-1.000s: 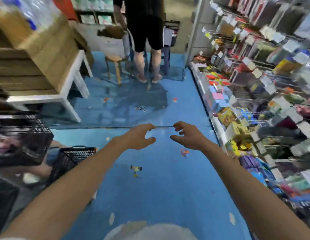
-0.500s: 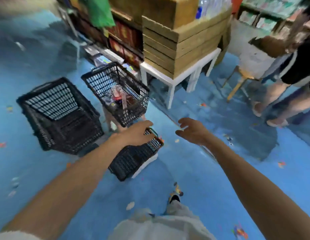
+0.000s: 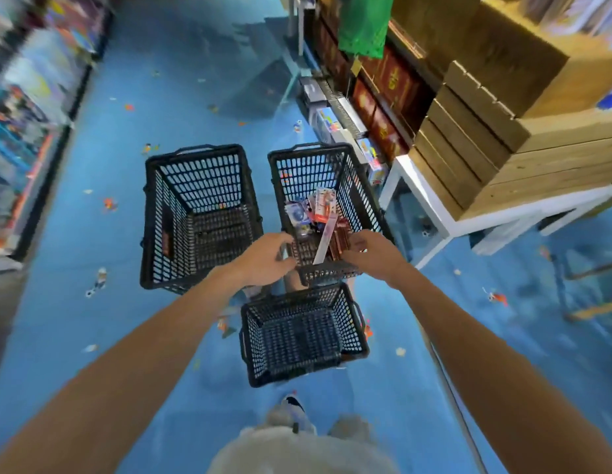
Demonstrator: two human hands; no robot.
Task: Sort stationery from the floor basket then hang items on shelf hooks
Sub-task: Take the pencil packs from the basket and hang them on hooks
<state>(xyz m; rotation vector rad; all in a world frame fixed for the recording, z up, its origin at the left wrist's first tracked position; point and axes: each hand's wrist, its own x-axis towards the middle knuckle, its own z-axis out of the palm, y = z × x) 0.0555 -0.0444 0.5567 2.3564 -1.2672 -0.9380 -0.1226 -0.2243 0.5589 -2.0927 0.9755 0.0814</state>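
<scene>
A black mesh basket (image 3: 359, 186) stands on the blue floor ahead of me and holds several stationery packets (image 3: 318, 205), with a long pale pack (image 3: 327, 241) leaning against its near wall. My left hand (image 3: 267, 258) hovers at the basket's near left corner with loosely curved fingers and holds nothing. Over the near right side, my right hand (image 3: 374, 254) has its fingertips close to some brown packets (image 3: 338, 239), and I see nothing gripped. No shelf hooks are in view.
A second black basket (image 3: 198, 213) stands to the left, a smaller one (image 3: 304, 333) just in front of my feet. A white table (image 3: 444, 227) stacked with cardboard boxes (image 3: 503, 142) is to the right. Blurred shelves line the far left. Paper scraps litter the floor.
My view has swung from the hook shelf and aisle round to the baskets. Both hands have moved forward and now sit over the basket with stationery.
</scene>
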